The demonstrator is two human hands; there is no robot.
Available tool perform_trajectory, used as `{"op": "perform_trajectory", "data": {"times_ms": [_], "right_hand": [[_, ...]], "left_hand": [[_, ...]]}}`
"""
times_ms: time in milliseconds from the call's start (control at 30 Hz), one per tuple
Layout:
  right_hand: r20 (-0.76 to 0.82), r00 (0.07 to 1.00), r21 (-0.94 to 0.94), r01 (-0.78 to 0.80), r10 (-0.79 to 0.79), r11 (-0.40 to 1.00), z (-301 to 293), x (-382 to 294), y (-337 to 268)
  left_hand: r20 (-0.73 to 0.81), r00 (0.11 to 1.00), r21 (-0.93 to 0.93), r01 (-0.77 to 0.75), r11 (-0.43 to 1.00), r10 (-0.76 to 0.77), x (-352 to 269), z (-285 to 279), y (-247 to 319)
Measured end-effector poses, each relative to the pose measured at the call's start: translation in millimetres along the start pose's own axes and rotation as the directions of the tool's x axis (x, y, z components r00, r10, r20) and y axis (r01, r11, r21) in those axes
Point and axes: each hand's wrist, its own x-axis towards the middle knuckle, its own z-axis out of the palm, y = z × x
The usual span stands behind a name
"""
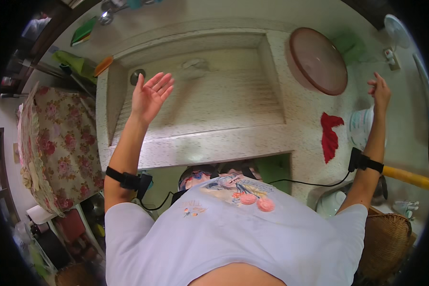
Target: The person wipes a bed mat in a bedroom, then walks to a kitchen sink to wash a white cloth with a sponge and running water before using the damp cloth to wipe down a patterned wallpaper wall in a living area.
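Note:
My left hand (151, 94) is raised palm up over the left part of a speckled stone sink (200, 141), its fingers apart and nothing in it. Below its thumb the round drain (138, 76) shows in the basin. At the right, my right hand (380, 89) hangs above a white plastic bucket (360, 127) with printing on it; its fingers are partly curled and no object shows in them. A red cloth (331, 137) lies on the counter left of the bucket. Behind it a large round brown-rimmed basin (318, 60) leans near the wall.
A floral cloth (69, 143) covers something at the left. An orange item (103, 65) sits at the sink's back left corner. Right of me are a wicker basket (386, 246), a yellow handle or pole (409, 177) and a wall socket with a plug (391, 59). Cables run from bands on both forearms.

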Motion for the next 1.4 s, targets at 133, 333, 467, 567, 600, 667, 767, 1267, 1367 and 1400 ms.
{"op": "perform_trajectory", "data": {"times_ms": [133,333,467,567,600,667,767,1267,1367,1400], "right_hand": [[0.268,0.957,0.064,0.099,-0.113,0.993,140.7,-32.1,-46.7],[0.846,0.49,-0.09,0.517,-0.208,0.851,397.4,-107.7,-49.4],[0.947,0.316,-0.254,0.653,0.048,0.714,576.9,-173.9,-74.0],[0.879,0.469,-0.314,0.444,0.081,0.839,640.2,-159.3,36.4],[0.799,0.593,-0.312,0.264,0.102,0.913,649.3,-148.4,50.3],[0.824,0.553,-0.29,0.22,0.126,0.931,679.9,-161.1,38.0],[0.862,0.446,-0.317,0.108,0.24,0.942,692.1,-187.5,-13.7],[0.81,0.573,0.365,-0.662,0.128,0.655,533.5,-151.3,-128.9],[0.699,0.653,0.544,-0.75,0.291,0.377,516.0,-114.1,-124.6],[0.651,0.69,0.588,-0.723,0.318,0.363,510.0,-96.7,-113.4]], "left_hand": [[-0.091,0.996,0.201,0.006,0.98,0.013,15.4,-50.1,48.3],[-0.184,0.975,0.261,0.172,0.95,-0.126,66.4,-160.6,70.3],[-0.393,0.914,0.214,0.201,0.956,-0.104,33.4,-216.3,86.3],[-0.393,0.906,0.23,0.261,0.937,-0.156,40.7,-189.8,65.7],[-0.406,0.896,0.249,0.296,0.922,-0.178,51.2,-184.4,58.4],[-0.416,0.889,0.249,0.313,0.917,-0.191,47.6,-195.4,51.5],[-0.492,0.846,0.249,0.364,0.897,-0.207,46.4,-195.4,39.5],[0.024,0.955,0.969,-0.095,0.23,0.295,214.0,-85.3,-88.3],[-0.065,0.975,0.998,0.06,0.031,0.211,211.3,-108.9,-74.3],[0.02,0.974,0.994,0.004,-0.105,0.227,208.7,-104.1,-64.3]]}}
